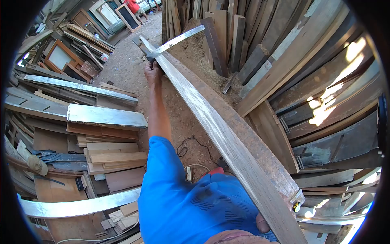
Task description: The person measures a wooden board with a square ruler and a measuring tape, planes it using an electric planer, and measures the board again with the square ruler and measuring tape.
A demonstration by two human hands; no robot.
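A long wooden plank (pixel 211 122) runs diagonally from far up ahead down to my body, on top of a wider worn board (pixel 252 144). My left hand (pixel 153 73) reaches far forward, its fingers closed on the dark stock of a try square. The pale metal blade of the try square (pixel 178 40) lies across the plank near its far end. Close to my body, my right hand (pixel 263 223) grips the plank's near part, with the thumb on one side and some fingers partly showing on the other; the plank hides the rest.
Stacked boards (pixel 118 156) fill the left side, with white-faced planks (pixel 107 115) among them. Upright timbers (pixel 235 40) lean on the right. A dark cable (pixel 199 142) lies on the dirt floor. Far off stands another person in red (pixel 132 6), beside framed panels (pixel 126 18).
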